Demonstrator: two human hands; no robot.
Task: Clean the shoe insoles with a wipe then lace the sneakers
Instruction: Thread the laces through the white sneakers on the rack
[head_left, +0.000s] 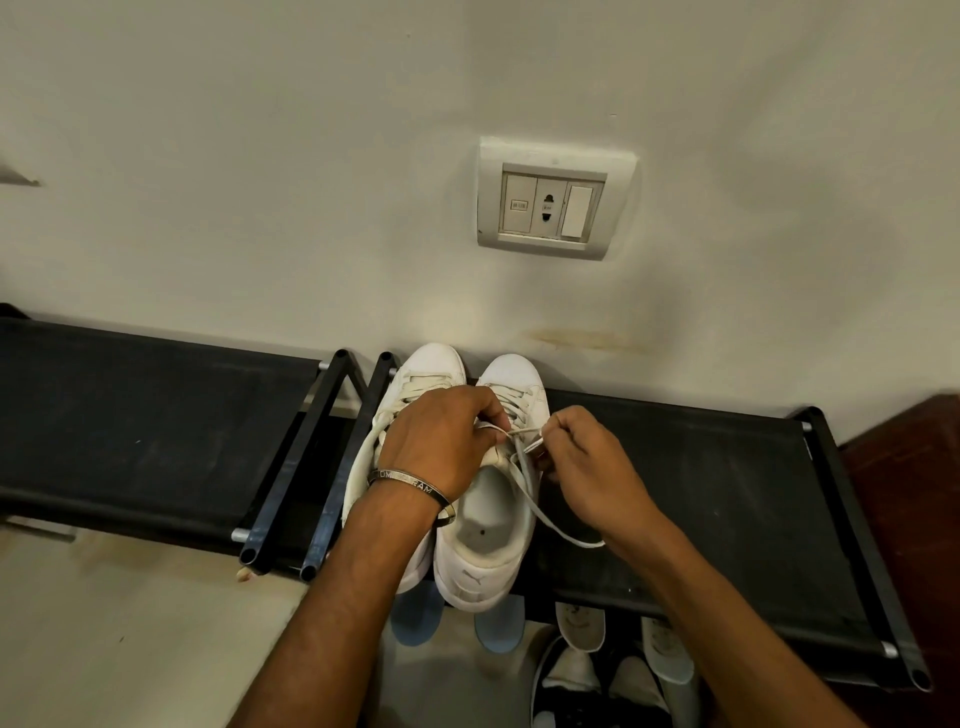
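Both hands, left (441, 441) and right (582, 462), pinch the lace (524, 483) in closed fingers; uneven pulling could slip the knot.

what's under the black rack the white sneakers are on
Under the black rack, two blue shoe tips and other pale shoes poke out at the front. The rack's top hides everything farther back.
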